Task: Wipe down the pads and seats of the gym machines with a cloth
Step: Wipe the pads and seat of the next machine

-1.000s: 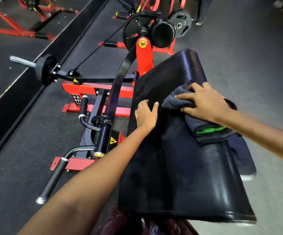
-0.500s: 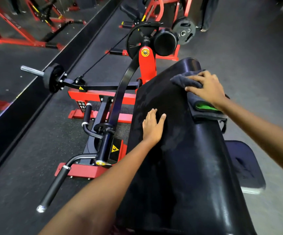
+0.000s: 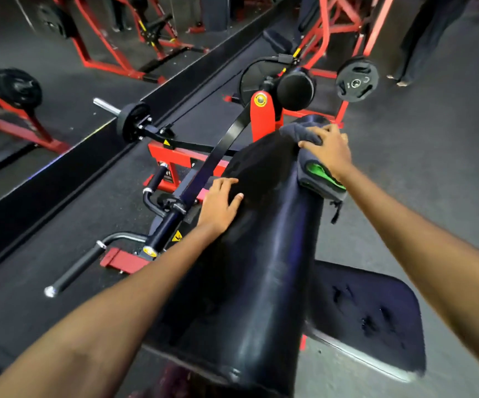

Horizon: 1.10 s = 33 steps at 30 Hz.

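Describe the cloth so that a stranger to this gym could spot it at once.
Find the long glossy black vinyl pad running up the middle of the view. At its far, upper end the right hand presses a crumpled dark grey cloth onto it. A bright green patch on its fold marks it out among the black upholstery and red frames.
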Each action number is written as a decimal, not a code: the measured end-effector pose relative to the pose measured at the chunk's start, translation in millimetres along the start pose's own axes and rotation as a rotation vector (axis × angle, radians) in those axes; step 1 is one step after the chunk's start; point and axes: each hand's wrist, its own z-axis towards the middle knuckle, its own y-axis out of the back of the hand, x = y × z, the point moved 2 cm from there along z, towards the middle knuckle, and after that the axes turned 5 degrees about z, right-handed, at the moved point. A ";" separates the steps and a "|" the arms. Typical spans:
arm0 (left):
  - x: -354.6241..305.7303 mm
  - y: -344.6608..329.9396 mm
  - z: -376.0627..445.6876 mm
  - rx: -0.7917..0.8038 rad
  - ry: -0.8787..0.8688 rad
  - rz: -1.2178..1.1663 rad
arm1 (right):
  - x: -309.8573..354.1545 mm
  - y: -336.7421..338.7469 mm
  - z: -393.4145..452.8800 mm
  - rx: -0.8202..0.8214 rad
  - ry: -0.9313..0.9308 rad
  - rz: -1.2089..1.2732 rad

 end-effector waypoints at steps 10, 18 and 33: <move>-71.2 26.1 -25.7 0.150 -0.030 -0.018 | -10.2 4.3 -22.0 0.053 0.265 0.076; -85.2 7.5 -57.6 0.245 0.115 0.015 | -17.5 3.6 1.8 0.029 0.014 0.156; -87.4 28.7 -110.0 -0.061 0.380 -0.067 | 28.1 11.5 -180.2 0.056 0.365 0.263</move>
